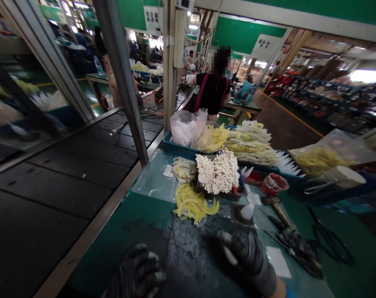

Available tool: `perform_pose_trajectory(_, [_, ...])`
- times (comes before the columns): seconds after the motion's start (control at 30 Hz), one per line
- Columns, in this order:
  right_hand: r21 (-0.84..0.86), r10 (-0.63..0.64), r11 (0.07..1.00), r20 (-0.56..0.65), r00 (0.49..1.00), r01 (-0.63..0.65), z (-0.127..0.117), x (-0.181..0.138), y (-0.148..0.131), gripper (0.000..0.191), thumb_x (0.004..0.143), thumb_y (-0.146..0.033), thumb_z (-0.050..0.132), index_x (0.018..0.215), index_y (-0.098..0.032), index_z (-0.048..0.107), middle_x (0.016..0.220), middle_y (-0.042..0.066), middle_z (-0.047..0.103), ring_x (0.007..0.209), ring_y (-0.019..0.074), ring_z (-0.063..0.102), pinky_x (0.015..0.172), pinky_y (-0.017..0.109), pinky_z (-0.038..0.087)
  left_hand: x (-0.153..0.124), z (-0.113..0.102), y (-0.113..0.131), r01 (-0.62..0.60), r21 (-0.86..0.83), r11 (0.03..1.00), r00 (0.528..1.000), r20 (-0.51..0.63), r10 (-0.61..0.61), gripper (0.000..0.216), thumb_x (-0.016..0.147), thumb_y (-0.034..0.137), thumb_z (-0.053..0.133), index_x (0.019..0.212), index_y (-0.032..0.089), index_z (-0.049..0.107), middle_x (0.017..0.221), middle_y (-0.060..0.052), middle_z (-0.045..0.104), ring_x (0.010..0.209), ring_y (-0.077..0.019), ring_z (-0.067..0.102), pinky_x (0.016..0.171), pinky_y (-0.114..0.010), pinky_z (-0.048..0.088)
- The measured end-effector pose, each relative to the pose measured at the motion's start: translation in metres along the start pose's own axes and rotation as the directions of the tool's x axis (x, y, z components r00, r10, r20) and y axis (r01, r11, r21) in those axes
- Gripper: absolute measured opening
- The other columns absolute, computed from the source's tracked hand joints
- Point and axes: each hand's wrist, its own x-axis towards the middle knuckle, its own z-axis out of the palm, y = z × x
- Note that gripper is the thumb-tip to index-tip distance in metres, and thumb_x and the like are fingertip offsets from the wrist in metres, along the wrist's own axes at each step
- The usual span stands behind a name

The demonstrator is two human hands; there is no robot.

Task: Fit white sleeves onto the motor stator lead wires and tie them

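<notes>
A white piece (230, 254) sits pinched in the right gloved hand (248, 258)

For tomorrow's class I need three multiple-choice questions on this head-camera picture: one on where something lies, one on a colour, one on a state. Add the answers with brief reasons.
1. Where do the black-handled scissors lie?
A. Inside the blue tray
B. On the green bench, right of the hands
C. On the black belt at left

2. What colour are the curved strips below the white-tipped bundle?
A. Yellow
B. Blue
C. Red

3. How are the left hand and right hand covered?
A. Both bare
B. Only the left is gloved
C. Both are in dark gloves

Answers:
1. B, the scissors rest on the bench surface.
2. A, the pile shows yellow.
3. C, dark gloves cover both hands.
</notes>
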Motion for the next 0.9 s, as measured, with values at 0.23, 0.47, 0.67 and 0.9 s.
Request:
perform_pose_trajectory(0.23, [-0.032,-0.02,0.999,-0.009,1.0,0.02,-0.003,0.007,-0.002,0.022,0.105,-0.01,0.058,0.12,-0.019,0.071,0.069,-0.003,0.065,0.052,0.017,0.06,0.047,0.034,0.041,-0.018,0.006,-0.003,0.012,0.036,0.999,1.0,0.012,-0.013,0.027,0.093,0.008,0.066,0.097,0.034,0.072,0.089,0.013,0.082,0.087,-0.0085,0.079,0.131,-0.02,0.04])
perform_pose_trajectory(0.47, [-0.01,0.01,1.0,-0.004,1.0,-0.01,-0.002,0.004,-0.002,0.028,0.099,-0.007,0.06,0.119,-0.021,0.072,0.069,-0.001,0.067,0.052,0.0189,0.062,0.046,0.033,0.042,-0.013,0.002,-0.004,0.021,-0.019,1.0,0.999,0.038,-0.02,0.023,0.097,0.013,0.068,0.096,0.035,0.074,0.088,0.016,0.082,0.085,-0.007,0.078,0.135,-0.017,0.031])
perform_pose_trajectory(0.67, [0.028,0.013,1.0,0.046,0.999,-0.014,-0.005,0.006,-0.001,0.03,0.097,-0.005,0.06,0.118,-0.022,0.073,0.067,-0.002,0.068,0.049,0.0185,0.06,0.045,0.034,0.04,-0.012,0.001,-0.003,0.028,0.017,0.999,0.998,0.05,-0.029,0.028,0.095,0.009,0.065,0.095,0.035,0.074,0.088,0.014,0.084,0.085,-0.0095,0.079,0.133,-0.019,0.035])
perform_pose_trajectory(0.9, [0.031,-0.003,1.0,0.04,0.999,0.001,-0.005,0.009,-0.002,0.025,0.102,-0.006,0.057,0.117,-0.02,0.071,0.065,-0.003,0.065,0.048,0.0183,0.058,0.043,0.037,0.037,0.0,0.0,0.0,0.01,-0.006,1.0,0.999,0.033,-0.009,0.028,0.096,0.007,0.061,0.093,0.033,0.071,0.085,0.014,0.08,0.084,-0.0077,0.076,0.134,-0.016,0.031])
